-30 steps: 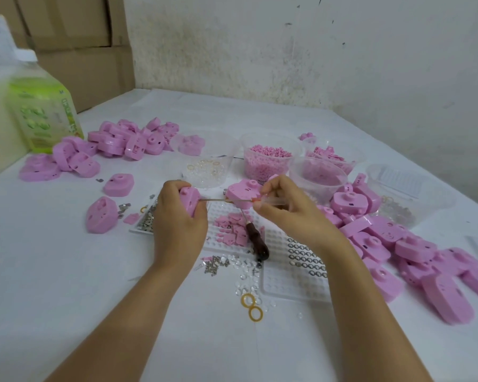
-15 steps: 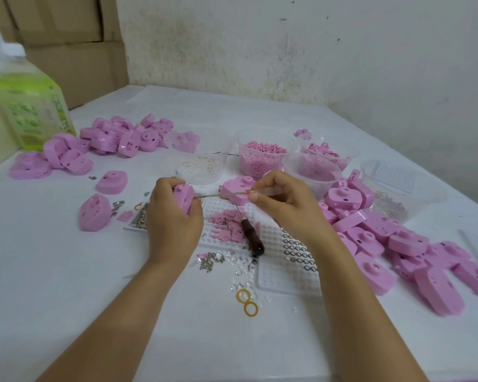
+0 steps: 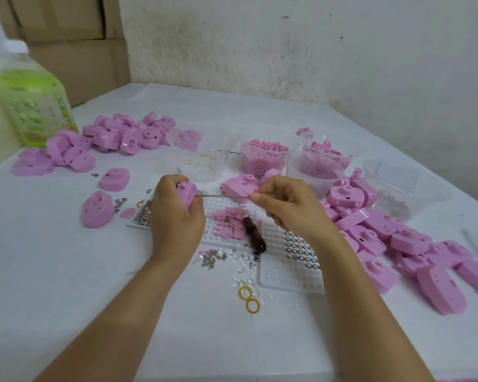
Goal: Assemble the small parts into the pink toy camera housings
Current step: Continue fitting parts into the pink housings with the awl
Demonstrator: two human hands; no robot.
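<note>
My left hand point(image 3: 174, 219) grips a pink toy camera housing point(image 3: 186, 194) on edge above the white tray. My right hand point(image 3: 290, 206) pinches the clear handle of a thin screwdriver point(image 3: 221, 195). Its metal shaft runs level to the left, and its tip touches the housing. Another pink housing point(image 3: 239, 186) lies just behind the shaft. Small pink parts point(image 3: 228, 219) sit on the white dimpled tray point(image 3: 282, 274), and loose screws point(image 3: 213, 256) lie in front of it.
A dark-handled screwdriver point(image 3: 254, 234) lies on the tray. Piles of pink housings lie at the right point(image 3: 398, 238) and back left point(image 3: 122, 133). Clear tubs of parts point(image 3: 265, 158) stand behind my hands. Two yellow rings point(image 3: 249, 299) lie near me. A green bottle point(image 3: 33, 106) stands far left.
Both hands stay in the same hold with the screwdriver against the housing. The head camera has shifted a little, so the scene has slid slightly in view.
</note>
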